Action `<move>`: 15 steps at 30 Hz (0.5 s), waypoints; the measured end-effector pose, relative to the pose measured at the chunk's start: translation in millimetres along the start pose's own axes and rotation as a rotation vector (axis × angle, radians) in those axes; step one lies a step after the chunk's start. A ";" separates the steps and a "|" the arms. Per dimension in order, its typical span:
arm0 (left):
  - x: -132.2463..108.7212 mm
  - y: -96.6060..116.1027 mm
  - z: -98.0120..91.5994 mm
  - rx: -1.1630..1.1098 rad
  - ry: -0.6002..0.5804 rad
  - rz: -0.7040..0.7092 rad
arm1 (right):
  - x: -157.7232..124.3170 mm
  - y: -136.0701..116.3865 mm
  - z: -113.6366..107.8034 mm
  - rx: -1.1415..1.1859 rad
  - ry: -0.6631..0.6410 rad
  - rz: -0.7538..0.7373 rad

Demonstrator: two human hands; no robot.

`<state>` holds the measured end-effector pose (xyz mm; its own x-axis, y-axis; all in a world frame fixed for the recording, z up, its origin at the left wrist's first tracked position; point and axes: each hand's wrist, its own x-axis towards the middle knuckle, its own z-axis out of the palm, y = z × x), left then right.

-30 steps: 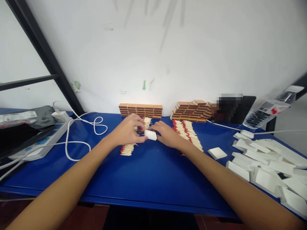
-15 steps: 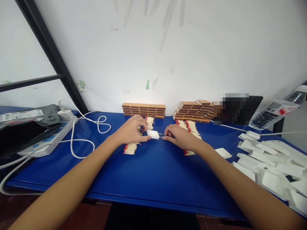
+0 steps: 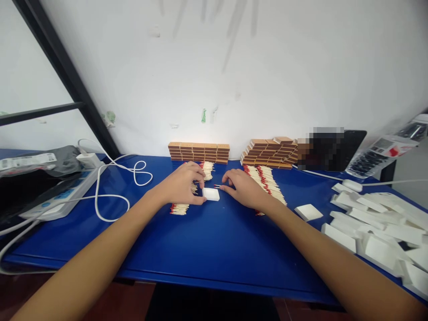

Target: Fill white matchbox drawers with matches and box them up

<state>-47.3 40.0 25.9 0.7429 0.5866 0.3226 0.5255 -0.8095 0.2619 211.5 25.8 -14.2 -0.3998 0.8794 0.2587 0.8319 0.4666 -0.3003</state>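
white box (image 3: 211,194) pinched by left hand (image 3: 182,185)

The near half of the bench (image 3: 214,240) lies bare between the forearms and is the widest way in. The narrow gap between the left hand (image 3: 182,187) and the right hand (image 3: 242,189) is filled by a white matchbox tray (image 3: 211,194) and a single match (image 3: 216,186). Loose matches (image 3: 180,208) lie under and beside the left hand, and rows of matches (image 3: 267,180) lie just behind the right. Stacked matchboxes (image 3: 199,152) along the wall close off the back. A white cable (image 3: 112,200) and a power strip (image 3: 60,196) block the left side. A heap of white cardboard boxes (image 3: 377,227) crowds the right.
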 end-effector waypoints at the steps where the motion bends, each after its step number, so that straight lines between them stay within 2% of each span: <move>1: 0.0 -0.1 0.2 -0.001 0.001 0.002 | 0.1 -0.3 0.0 -0.002 -0.008 0.016; 6: 0.5 -0.6 1.2 0.002 0.011 0.014 | 0.6 0.0 -7.8 -0.011 -0.060 0.042; 10: 0.8 -1.5 5.8 0.012 0.022 0.030 | -3.2 2.3 -16.7 0.061 -0.013 0.019; 15: 1.1 0.1 15.8 0.010 0.042 0.033 | -11.6 -12.8 -12.7 0.140 -0.012 -0.053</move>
<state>-39.8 40.2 11.8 0.7418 0.5598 0.3693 0.5051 -0.8286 0.2414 210.4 8.5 -1.6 -0.4471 0.8537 0.2670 0.7480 0.5205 -0.4117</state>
